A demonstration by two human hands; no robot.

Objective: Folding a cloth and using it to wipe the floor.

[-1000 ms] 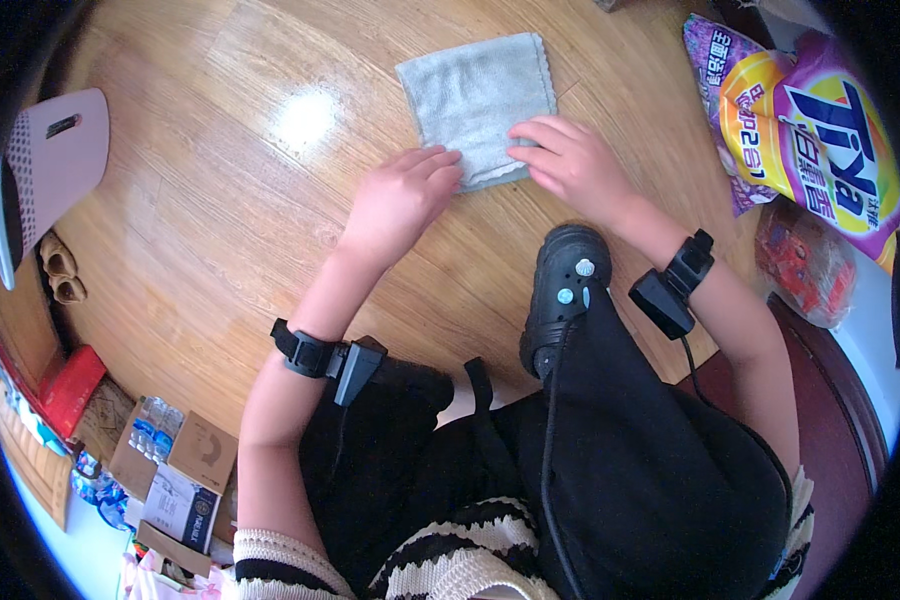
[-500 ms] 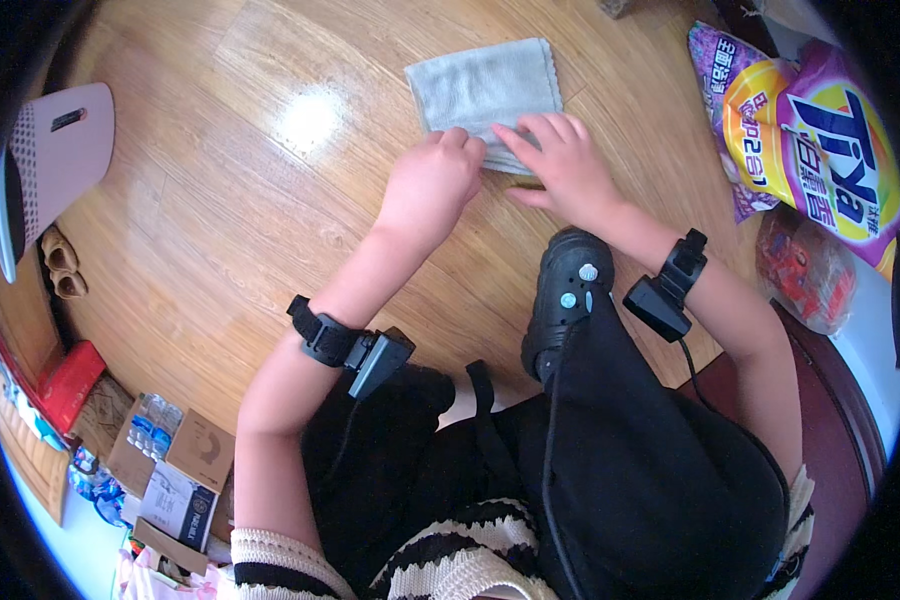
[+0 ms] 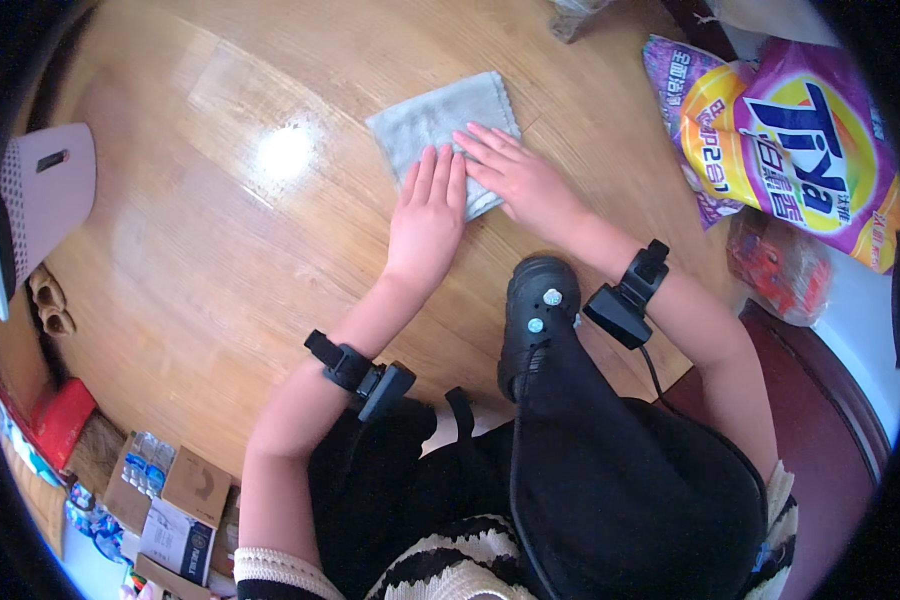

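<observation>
Left hand point(image 3: 428, 220) and right hand point(image 3: 523, 186) are lying flat on the grey cloth point(image 3: 438, 114) — fingers straight, close together, gripping nothing — apparently keeping it smooth against the floor point(image 3: 210, 250)

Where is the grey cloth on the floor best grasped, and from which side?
Probably its far right corner, pinched from the far side: the cloth lies flat, and this corner is uncovered, while the left hand and right hand rest on the nearer part.

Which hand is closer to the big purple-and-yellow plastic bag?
The right hand, resting on the pale grey rectangular cloth; the left hand, also there, lies farther from the bag.
</observation>
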